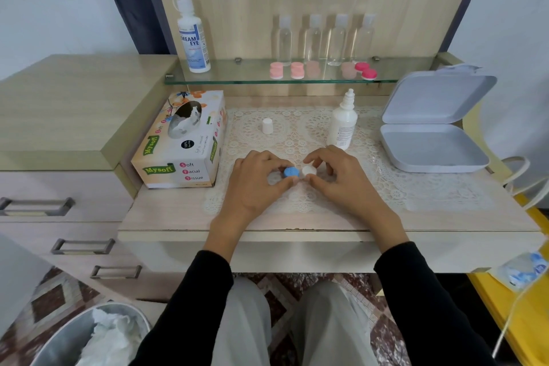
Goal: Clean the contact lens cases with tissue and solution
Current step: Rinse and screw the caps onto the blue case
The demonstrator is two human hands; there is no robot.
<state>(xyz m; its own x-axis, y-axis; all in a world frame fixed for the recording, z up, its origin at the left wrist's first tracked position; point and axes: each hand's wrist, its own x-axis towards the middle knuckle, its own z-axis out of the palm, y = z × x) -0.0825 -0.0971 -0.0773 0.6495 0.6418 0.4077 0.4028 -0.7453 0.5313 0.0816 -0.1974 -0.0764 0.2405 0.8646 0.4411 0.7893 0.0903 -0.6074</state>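
Pinching blue cap w/ left hand grip, white cap w/ right hand, 2 solution btls

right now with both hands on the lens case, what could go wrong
1. The small solution bottle stands, apparently uncapped, just behind the right hand; lifting that hand could tip it and spill onto the lace mat.
2. The left hand pinches the blue cap and the right hand the white cap; once unscrewed, these small caps could slip and roll off the desk edge.
3. The loose bottle cap sits on the mat and could get knocked away.
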